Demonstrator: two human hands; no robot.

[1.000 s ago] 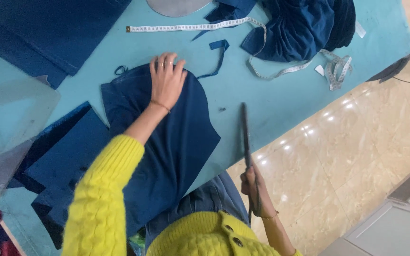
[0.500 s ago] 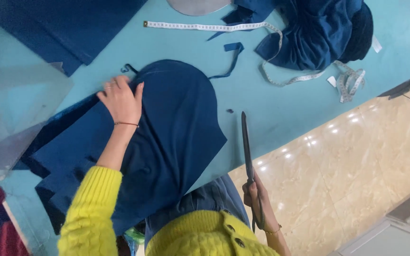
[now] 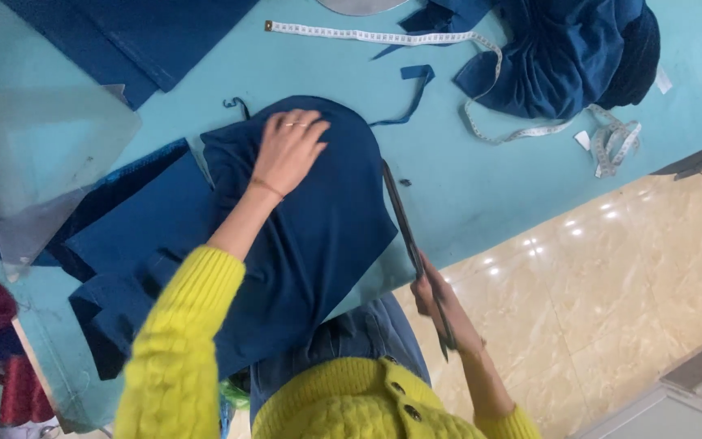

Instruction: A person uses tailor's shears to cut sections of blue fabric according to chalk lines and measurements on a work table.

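Left hand (image 3: 288,151) is lying palm down on the dark blue fabric piece (image 3: 310,236), fingers together and flat, pressing near the cloth's rounded upper edge. A ring is showing on one finger and a thin band at the wrist. The sleeve above it is yellow knit.

Right hand (image 3: 434,294) is gripping the handles of a long pair of dark scissors (image 3: 413,244), fingers clamped around them. The blades are pointing up along the right edge of the fabric piece, the tip touching or just beside that edge; whether the blades are parted cannot be told.

The fabric piece is lying on the turquoise table (image 3: 489,187), near its front edge, its lower part hanging toward the person's lap. More dark blue cut pieces (image 3: 123,211) are lying under and to the left of it. A clear plastic sheet (image 3: 42,162) is resting at the left. A white measuring tape (image 3: 367,34) is stretching across the top of the table, curling beside a bunched heap of blue cloth (image 3: 562,49). A narrow blue strip (image 3: 414,81) is lying between the tape and the fabric piece.
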